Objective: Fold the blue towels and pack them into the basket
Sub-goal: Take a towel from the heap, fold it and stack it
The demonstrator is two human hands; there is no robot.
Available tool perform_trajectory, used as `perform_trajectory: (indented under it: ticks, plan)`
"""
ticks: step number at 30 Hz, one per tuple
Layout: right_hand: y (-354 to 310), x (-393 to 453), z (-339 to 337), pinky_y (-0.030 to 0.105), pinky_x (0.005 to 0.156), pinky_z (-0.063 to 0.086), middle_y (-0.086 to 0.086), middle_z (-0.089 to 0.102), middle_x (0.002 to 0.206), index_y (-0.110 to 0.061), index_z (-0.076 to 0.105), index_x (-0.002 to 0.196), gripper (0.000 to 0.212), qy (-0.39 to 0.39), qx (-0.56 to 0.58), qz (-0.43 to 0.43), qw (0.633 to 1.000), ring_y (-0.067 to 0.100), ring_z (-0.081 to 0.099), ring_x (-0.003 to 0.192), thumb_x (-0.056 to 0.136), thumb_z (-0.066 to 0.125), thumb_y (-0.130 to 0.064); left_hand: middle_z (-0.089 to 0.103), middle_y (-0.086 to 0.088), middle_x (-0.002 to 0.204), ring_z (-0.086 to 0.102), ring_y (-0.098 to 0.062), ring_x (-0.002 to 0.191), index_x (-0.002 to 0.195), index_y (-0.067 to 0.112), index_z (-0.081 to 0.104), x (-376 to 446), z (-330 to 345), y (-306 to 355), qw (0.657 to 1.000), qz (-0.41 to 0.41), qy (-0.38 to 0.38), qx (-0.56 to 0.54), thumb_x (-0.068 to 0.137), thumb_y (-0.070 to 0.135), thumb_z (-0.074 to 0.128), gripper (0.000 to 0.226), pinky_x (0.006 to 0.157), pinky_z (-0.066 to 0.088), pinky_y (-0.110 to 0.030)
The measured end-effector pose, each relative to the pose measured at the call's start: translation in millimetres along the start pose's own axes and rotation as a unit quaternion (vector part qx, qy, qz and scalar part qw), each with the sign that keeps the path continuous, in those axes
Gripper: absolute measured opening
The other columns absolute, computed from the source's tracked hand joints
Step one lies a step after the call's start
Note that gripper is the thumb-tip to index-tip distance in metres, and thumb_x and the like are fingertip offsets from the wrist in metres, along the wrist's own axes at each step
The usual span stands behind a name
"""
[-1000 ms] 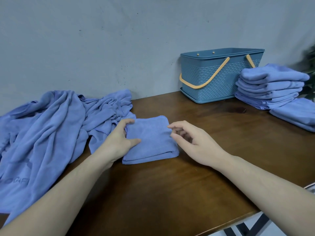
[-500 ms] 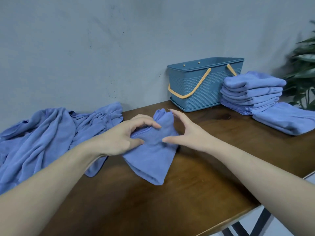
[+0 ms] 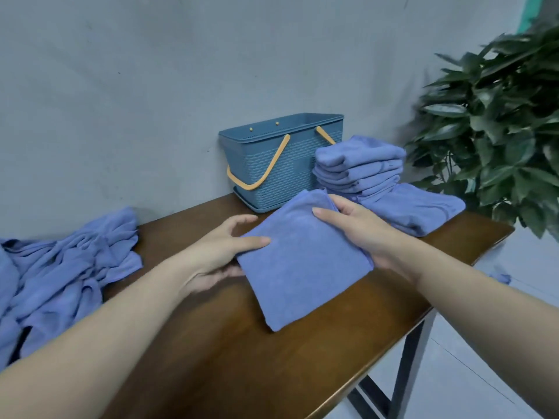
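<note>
A folded blue towel [image 3: 302, 267] is held above the wooden table between both hands. My left hand [image 3: 220, 249] grips its left edge, thumb on top and fingers underneath. My right hand [image 3: 354, 228] grips its right side, thumb on top. Behind it, against the wall, stands the blue basket [image 3: 272, 164] with orange handles. A stack of folded blue towels [image 3: 360, 164] sits right of the basket, with one more folded towel [image 3: 414, 210] lying in front of that stack. A heap of unfolded blue towels [image 3: 57, 267] lies at the table's left end.
The wooden table [image 3: 242, 358] ends at the right near a leafy green plant [image 3: 496, 125]. A grey wall runs behind the table. A scrap of blue cloth [image 3: 500, 278] shows beyond the table's right edge, below its top. Dark table legs stand over a pale floor.
The folded towel has been lifted off the table and carried right toward the basket and stack, held by both hands. The view has swung right, bringing the plant in.
</note>
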State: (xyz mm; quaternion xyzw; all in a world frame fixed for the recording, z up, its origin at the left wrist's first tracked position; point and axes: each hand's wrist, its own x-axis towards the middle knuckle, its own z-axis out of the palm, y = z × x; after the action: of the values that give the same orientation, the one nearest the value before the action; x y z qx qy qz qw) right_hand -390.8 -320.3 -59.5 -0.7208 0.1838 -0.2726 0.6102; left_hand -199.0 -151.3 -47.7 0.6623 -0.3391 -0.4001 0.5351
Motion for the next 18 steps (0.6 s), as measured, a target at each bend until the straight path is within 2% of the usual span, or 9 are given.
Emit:
perform_trajectory:
  ticks: [2,5,7,9,12,15,18]
  plan:
    - [-5.0,-3.6,-25.8,0.037,0.101,0.051,-0.002,0.074,0.116,-0.025,0.068,0.12,0.021,0.012,-0.019,0.014,1.0,0.012,0.069,0.111,0.101,0.059,-0.031,0.07,-0.007,0.123,0.072,-0.025,0.106,0.136,0.024,0.052,14.1,22.7,-7.3,0.997,-0.014,-0.015,-0.075,0.084,0.005,0.076,0.061,0.082,0.06,-0.048]
    - [-6.3,-0.8,-74.1,0.039,0.103,0.05,-0.008,0.074,0.112,-0.03,0.068,0.117,0.022,0.055,-0.124,0.027,0.99,0.011,0.068,0.109,0.101,0.059,-0.041,0.069,-0.01,0.123,0.07,-0.03,0.11,0.134,0.029,0.051,36.0,62.6,-6.3,0.99,0.036,-0.031,-0.132,0.086,-0.005,0.07,0.062,0.081,0.059,-0.055]
    - [-5.6,4.6,-105.9,0.043,0.102,0.05,-0.005,0.074,0.109,-0.027,0.068,0.11,0.027,0.086,-0.201,0.042,0.975,0.015,0.068,0.106,0.098,0.059,-0.049,0.071,-0.008,0.119,0.071,-0.025,0.108,0.13,0.031,0.054,52.2,90.8,1.3,0.988,0.069,-0.03,-0.136,0.089,-0.005,0.067,0.057,0.076,0.061,-0.051]
    - [-4.2,11.7,-135.3,0.046,0.094,0.053,0.007,0.073,0.104,-0.012,0.066,0.105,0.045,0.122,-0.256,0.063,0.957,0.026,0.068,0.1,0.094,0.06,-0.056,0.072,-0.004,0.114,0.071,-0.017,0.101,0.122,0.029,0.06,69.6,118.5,9.3,0.988,0.089,-0.021,-0.126,0.092,-0.004,0.064,0.044,0.071,0.061,-0.045]
    - [-1.6,24.4,-176.6,0.037,0.073,0.047,0.015,0.07,0.096,-0.002,0.064,0.095,0.054,0.159,-0.317,0.074,0.932,0.024,0.063,0.082,0.09,0.065,-0.056,0.072,-0.001,0.113,0.071,-0.011,0.093,0.107,0.026,0.07,99.2,157.1,20.0,0.99,0.099,-0.011,-0.103,0.095,-0.001,0.061,0.03,0.066,0.059,-0.038]
    - [1.7,41.0,-213.9,0.034,0.066,0.043,0.006,0.066,0.078,-0.014,0.064,0.076,0.041,0.158,-0.351,0.09,0.919,0.02,0.059,0.073,0.089,0.07,-0.053,0.073,-0.003,0.115,0.071,-0.016,0.095,0.101,0.028,0.075,128.2,188.4,27.6,0.99,0.099,-0.002,-0.101,0.097,0.002,0.06,0.029,0.068,0.06,-0.037]
    - [6.9,60.0,-244.6,0.026,0.061,0.037,-0.005,0.058,0.073,-0.026,0.057,0.067,0.034,0.139,-0.377,0.1,0.91,0.01,0.053,0.069,0.093,0.069,-0.045,0.071,-0.012,0.118,0.07,-0.022,0.094,0.104,0.023,0.072,154.6,210.7,30.4,0.991,0.085,-0.004,-0.107,0.098,0.002,0.059,0.025,0.068,0.061,-0.037]
